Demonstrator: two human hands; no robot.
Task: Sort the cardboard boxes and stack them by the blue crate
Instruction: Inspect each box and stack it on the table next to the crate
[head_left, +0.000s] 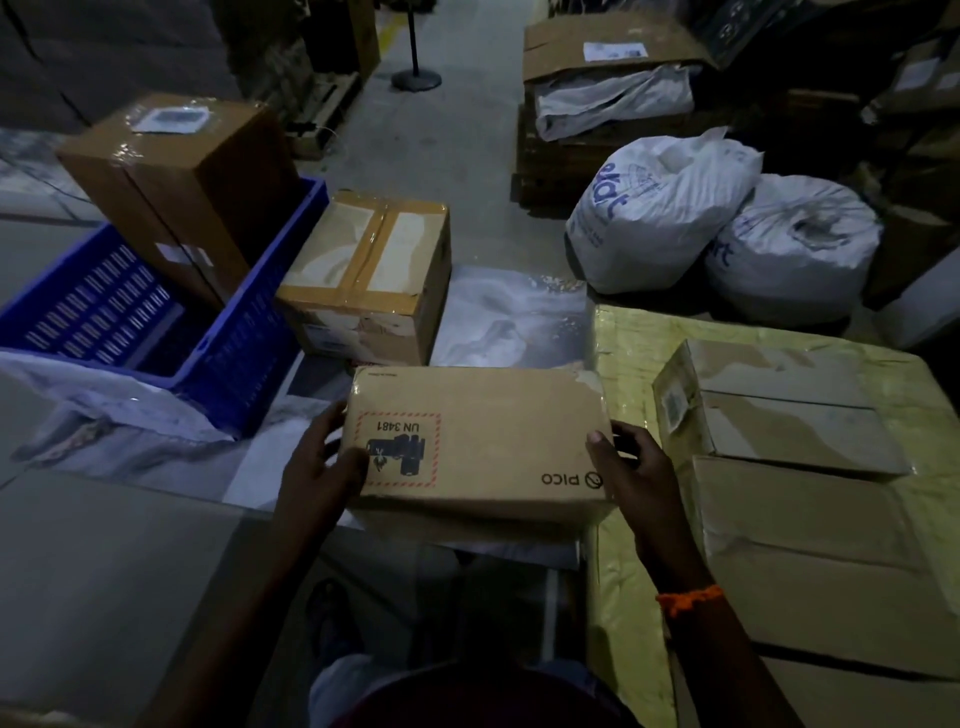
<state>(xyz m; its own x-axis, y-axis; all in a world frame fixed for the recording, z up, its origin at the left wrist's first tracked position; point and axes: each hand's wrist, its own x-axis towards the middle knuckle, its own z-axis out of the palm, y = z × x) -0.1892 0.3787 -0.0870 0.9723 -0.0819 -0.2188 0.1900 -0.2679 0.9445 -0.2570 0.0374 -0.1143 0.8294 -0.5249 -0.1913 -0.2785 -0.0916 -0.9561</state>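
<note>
Two hands hold a flat brown box low in front of the person, between the pile on the right and the blue crate on the left. Each hand is clamped on one end: the left hand wraps its fingers round the left end, and the right hand has its thumb on top of the right end. This box is smooth cardboard with a red-edged sticker and a torn far corner. I think the job is about halfway done. One taped box already sits just beside the crate, shiny with wide tape across its top. A tall box stands tilted inside the crate, which is hard plastic with rows of little slots. On the right, a small dented box lies on a bigger creased box, so at least these two are not yet moved. They rest on something wrapped in crinkly yellow plastic. The room is dim, so there may be more boxes to sort that I cannot make out. Two soft, lumpy white sacks sit on the grey floor behind.
</note>
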